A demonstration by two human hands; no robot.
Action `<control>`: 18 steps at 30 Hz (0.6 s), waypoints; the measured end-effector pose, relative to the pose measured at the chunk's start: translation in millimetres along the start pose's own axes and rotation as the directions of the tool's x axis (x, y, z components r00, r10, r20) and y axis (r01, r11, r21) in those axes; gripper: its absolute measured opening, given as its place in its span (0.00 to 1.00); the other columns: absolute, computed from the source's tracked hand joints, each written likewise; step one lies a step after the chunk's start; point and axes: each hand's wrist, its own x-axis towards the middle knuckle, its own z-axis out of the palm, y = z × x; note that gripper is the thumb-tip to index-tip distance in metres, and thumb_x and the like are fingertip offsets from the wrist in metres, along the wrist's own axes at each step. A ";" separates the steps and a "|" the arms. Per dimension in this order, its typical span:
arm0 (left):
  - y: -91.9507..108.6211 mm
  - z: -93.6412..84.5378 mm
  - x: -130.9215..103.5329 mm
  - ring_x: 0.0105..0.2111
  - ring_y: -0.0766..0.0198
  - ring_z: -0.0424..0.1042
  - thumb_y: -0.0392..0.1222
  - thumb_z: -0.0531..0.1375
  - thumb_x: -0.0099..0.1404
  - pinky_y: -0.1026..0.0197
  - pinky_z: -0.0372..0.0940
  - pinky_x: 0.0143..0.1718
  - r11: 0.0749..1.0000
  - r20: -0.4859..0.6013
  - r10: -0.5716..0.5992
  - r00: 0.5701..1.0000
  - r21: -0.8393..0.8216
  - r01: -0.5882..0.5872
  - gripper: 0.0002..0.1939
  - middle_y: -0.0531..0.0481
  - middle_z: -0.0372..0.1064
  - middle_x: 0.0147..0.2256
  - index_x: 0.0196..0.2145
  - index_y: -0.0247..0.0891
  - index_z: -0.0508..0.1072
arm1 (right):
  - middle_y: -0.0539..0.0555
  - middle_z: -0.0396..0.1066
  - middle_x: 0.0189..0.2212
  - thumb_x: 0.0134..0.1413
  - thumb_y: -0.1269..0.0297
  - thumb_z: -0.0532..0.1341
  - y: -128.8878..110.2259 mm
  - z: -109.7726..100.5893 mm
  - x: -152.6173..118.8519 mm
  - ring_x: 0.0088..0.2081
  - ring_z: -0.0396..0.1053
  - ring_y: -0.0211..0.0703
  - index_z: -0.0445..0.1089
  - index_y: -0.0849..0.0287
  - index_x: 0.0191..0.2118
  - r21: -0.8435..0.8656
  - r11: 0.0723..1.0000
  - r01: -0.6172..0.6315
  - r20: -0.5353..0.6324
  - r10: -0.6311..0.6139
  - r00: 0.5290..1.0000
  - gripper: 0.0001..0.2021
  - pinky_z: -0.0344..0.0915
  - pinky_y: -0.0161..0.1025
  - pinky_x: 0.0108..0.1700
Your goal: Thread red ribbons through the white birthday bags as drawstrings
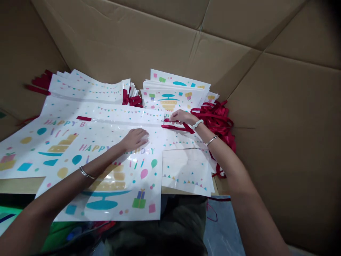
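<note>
Red satin-like ribbon pinched in right hand's grip, at right edge of large white glossy birthday-print sheet. Left hand flat on sheet, grip released. Tugging ribbon too hard could skew sheet if left palm presses lightly.

Right hand seemingly holds red ribbon; left hand on sheet

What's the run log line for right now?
left hand: resting on front birthday sheet | right hand: pinching red ribbon near sheet's right edge | rightward: ribbon pile
</note>
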 end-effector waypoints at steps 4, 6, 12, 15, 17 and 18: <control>4.2 -4.0 19.9 0.49 0.47 0.68 0.57 0.50 0.76 0.47 0.62 0.54 0.993 -0.014 -0.091 0.996 0.077 0.092 0.27 0.38 0.70 0.49 0.60 0.39 0.74 | 0.55 0.73 0.22 0.56 0.72 0.68 19.9 13.7 10.5 0.19 0.59 0.29 0.76 0.67 0.28 -0.068 0.990 -0.123 0.039 0.126 0.991 0.07 0.54 0.28 0.19; 10.7 0.9 34.9 0.49 0.46 0.68 0.58 0.50 0.76 0.47 0.61 0.54 0.982 -0.021 -0.118 0.993 0.145 0.120 0.29 0.37 0.68 0.50 0.65 0.41 0.71 | 0.55 0.74 0.22 0.56 0.72 0.68 25.2 17.6 15.4 0.19 0.59 0.29 0.75 0.67 0.26 -0.060 0.987 -0.150 0.043 0.152 0.987 0.08 0.55 0.27 0.20; 21.5 16.2 59.2 0.51 0.44 0.68 0.59 0.50 0.77 0.51 0.61 0.49 0.951 -0.013 -0.219 0.976 0.220 0.217 0.30 0.36 0.68 0.52 0.70 0.47 0.67 | 0.54 0.73 0.22 0.57 0.73 0.67 40.0 13.6 32.2 0.18 0.59 0.29 0.76 0.66 0.28 -0.030 0.976 -0.215 0.067 0.217 0.974 0.07 0.56 0.27 0.20; 21.0 18.9 58.3 0.51 0.45 0.69 0.60 0.50 0.77 0.52 0.62 0.49 0.949 -0.030 -0.210 0.977 0.236 0.211 0.31 0.37 0.68 0.51 0.70 0.47 0.67 | 0.54 0.72 0.22 0.55 0.73 0.68 43.0 16.4 41.7 0.18 0.57 0.28 0.75 0.65 0.27 -0.038 0.981 -0.190 0.120 0.193 0.974 0.07 0.53 0.27 0.19; 21.0 19.2 56.6 0.50 0.46 0.69 0.60 0.49 0.77 0.52 0.62 0.48 0.949 -0.046 -0.199 0.979 0.240 0.205 0.30 0.37 0.68 0.50 0.69 0.47 0.68 | 0.53 0.71 0.22 0.54 0.74 0.67 42.1 21.2 48.5 0.18 0.57 0.27 0.73 0.65 0.26 -0.023 0.986 -0.163 0.167 0.164 0.972 0.07 0.51 0.27 0.19; 21.3 19.0 55.9 0.49 0.46 0.69 0.59 0.49 0.77 0.52 0.63 0.48 0.951 -0.051 -0.194 0.980 0.236 0.200 0.30 0.38 0.69 0.49 0.69 0.46 0.68 | 0.53 0.71 0.22 0.54 0.74 0.67 41.0 23.9 51.9 0.18 0.56 0.27 0.73 0.65 0.26 -0.015 0.989 -0.147 0.184 0.147 0.972 0.07 0.51 0.27 0.19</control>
